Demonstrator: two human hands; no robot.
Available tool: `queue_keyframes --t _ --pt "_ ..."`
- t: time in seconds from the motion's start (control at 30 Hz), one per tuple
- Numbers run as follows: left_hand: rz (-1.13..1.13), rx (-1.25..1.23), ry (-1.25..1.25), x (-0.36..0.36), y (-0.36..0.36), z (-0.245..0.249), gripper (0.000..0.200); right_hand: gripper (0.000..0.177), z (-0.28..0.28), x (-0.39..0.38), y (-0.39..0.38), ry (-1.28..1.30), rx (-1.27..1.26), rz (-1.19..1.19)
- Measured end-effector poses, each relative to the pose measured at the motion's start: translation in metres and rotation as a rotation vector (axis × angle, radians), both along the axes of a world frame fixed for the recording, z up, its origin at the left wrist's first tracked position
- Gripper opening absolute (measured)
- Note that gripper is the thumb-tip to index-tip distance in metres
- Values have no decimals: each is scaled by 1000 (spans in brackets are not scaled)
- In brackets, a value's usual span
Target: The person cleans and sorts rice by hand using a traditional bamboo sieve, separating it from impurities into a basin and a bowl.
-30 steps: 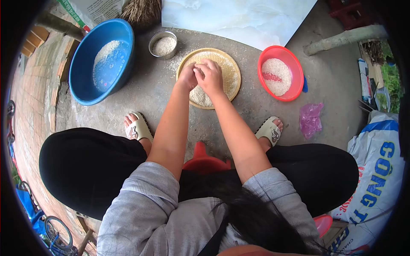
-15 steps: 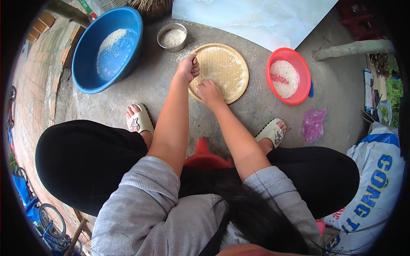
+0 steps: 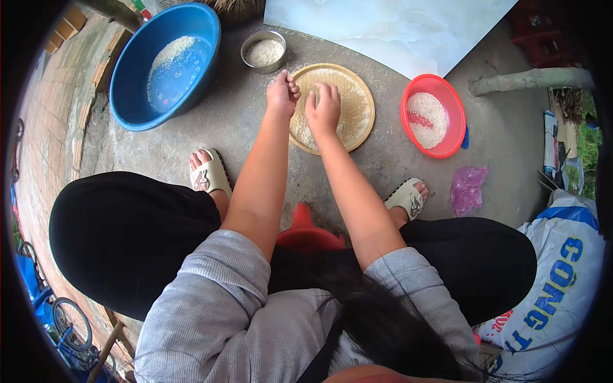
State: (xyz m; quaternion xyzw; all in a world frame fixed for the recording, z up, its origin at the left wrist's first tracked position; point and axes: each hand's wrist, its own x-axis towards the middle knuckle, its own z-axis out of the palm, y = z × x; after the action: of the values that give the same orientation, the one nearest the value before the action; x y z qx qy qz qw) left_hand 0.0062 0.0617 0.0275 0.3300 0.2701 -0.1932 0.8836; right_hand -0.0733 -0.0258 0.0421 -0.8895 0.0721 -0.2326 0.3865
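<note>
A round woven bamboo tray lies on the floor ahead of me, with white rice grains scattered over it. My left hand is closed above the tray's left edge; whatever it holds, if anything, is hidden. Over the tray's middle, my right hand holds nothing visible, its fingers loosely curved and apart. Just beyond my left hand stands a metal bowl with rice in it. To the right of the tray is a red plastic basin that also contains rice.
A large blue basin with some rice leans at the left. Beyond the tray lies a pale marbled sheet. A pink plastic bag and a printed white sack are at the right. A red stool is beneath me.
My right hand has moved away from me and up over the tray, its fingers opening out. The left hand stays closed near the tray's edge.
</note>
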Motion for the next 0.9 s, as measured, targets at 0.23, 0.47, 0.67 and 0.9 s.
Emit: queue_keyframes --t 0.23,0.47,0.67,0.9 --pt "-160 -16 23 0 17 -2 32 25 -44 -57 5 85 -275 343" --pt "-111 172 165 -6 16 -21 26 11 -45 -21 9 221 -54 -3" --pt "24 -96 174 1 9 -32 28 19 5 12 38 -12 -14 164" --pt "-32 123 207 13 17 -10 27 43 -16 -10 9 192 -214 -87"
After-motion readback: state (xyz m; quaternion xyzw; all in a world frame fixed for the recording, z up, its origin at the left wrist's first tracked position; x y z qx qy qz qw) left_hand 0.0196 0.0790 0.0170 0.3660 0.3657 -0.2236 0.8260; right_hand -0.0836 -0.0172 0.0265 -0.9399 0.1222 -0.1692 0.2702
